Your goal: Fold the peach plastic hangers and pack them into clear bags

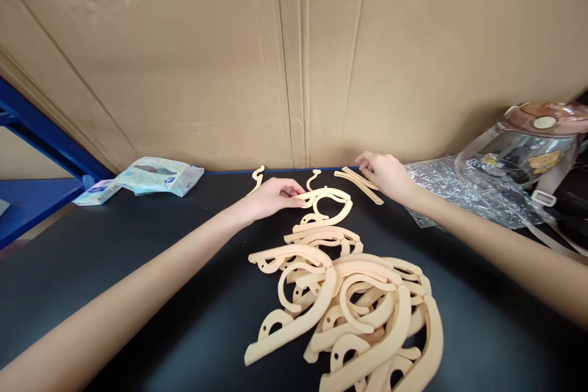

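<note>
A heap of several cream-coloured curved plastic parts point(349, 306) lies on the black table point(151, 269). My left hand point(275, 196) is closed on one curved part point(328, 202) at the far end of the heap, pinching its left end. My right hand point(386, 174) rests further back, fingers bent down onto thin straight cream strips point(361, 182) near the table's far edge. Two small hook-shaped pieces point(258, 179) lie apart by the cardboard.
A cardboard wall point(294, 55) stands behind the table. Tissue packs point(158, 176) lie at the back left beside a blue frame point(46, 141). Crumpled clear plastic point(452, 193) and a pink-lidded bottle point(533, 135) with a strap are at the right.
</note>
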`<state>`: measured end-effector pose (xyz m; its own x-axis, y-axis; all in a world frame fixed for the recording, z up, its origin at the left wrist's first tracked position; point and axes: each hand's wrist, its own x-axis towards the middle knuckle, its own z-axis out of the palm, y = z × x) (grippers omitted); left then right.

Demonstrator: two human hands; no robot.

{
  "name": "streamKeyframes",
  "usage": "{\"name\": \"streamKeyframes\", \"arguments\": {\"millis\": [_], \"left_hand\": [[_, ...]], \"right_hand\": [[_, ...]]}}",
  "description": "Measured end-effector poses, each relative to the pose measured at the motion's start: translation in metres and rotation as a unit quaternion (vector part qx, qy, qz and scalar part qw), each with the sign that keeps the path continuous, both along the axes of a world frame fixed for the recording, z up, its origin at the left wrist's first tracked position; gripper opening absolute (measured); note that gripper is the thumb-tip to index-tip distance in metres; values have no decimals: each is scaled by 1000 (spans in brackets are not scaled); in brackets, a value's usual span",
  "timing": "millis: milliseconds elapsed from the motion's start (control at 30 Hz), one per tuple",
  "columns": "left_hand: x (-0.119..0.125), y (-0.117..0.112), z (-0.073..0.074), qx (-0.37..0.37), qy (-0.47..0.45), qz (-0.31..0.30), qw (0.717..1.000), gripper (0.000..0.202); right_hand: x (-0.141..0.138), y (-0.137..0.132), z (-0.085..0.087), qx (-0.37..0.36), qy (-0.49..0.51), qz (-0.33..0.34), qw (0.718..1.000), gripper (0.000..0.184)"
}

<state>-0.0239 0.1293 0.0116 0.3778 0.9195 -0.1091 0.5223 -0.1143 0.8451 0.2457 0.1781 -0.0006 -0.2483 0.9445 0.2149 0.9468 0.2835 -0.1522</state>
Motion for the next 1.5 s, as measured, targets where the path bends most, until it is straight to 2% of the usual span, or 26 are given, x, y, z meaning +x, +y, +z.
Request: {"name": "streamKeyframes", "arguments": {"millis": [200, 500, 600, 733, 833, 933, 1000, 1033, 1100, 1133, 1167, 1233, 1267, 1333, 1433, 1500], "left_hand": [[0, -11, 18, -32, -92, 44, 994, 30], [0, -11, 43, 32, -244, 136, 960, 16], [1, -7, 55, 47, -294, 146, 944, 12], [3, -5, 71, 68, -311, 152, 936, 12], [7, -6, 78, 81, -320, 148, 932, 15], [16, -6, 80, 88, -324, 128, 933, 16], [26, -3, 81, 94, -324, 112, 935, 16], [32, -1, 82, 99, -325, 101, 935, 16], [44, 5, 88, 113, -327, 73, 935, 17], [48, 9, 91, 125, -328, 61, 935, 18], [51, 12, 95, 138, -327, 55, 933, 20], [53, 16, 103, 168, -317, 59, 932, 24], [52, 16, 105, 182, -307, 69, 932, 26], [51, 12, 105, 195, -272, 89, 938, 30], [55, 0, 96, 167, -229, 97, 954, 37], [61, -5, 90, 132, -223, 96, 961, 41]], "right_hand": [[2, -5, 3, -12, -22, 1, 1000, 27], [10, -7, 4, -32, -37, -17, 999, 22], [7, -3, 3, -36, -15, 7, 999, 19], [3, -3, -3, -36, 7, 51, 998, 18], [3, -5, -2, -24, 10, 51, 998, 15], [-2, -11, 15, -11, 23, 36, 999, 20], [-12, -18, 36, 3, 63, 52, 997, 31], [-19, -22, 49, 13, 101, 81, 991, 40], [-33, -28, 73, -19, 291, 190, 938, 52], [-39, -29, 84, -26, 344, 213, 914, 45], [-42, -29, 94, -19, 372, 226, 900, 35], [-41, -28, 108, -3, 404, 237, 884, 29], [-38, -27, 113, 5, 402, 233, 885, 28], [-28, -26, 117, 28, 347, 218, 912, 29], [-19, -31, 116, 138, 157, 182, 961, 26], [-19, -34, 114, 223, 28, 156, 962, 27]]}}
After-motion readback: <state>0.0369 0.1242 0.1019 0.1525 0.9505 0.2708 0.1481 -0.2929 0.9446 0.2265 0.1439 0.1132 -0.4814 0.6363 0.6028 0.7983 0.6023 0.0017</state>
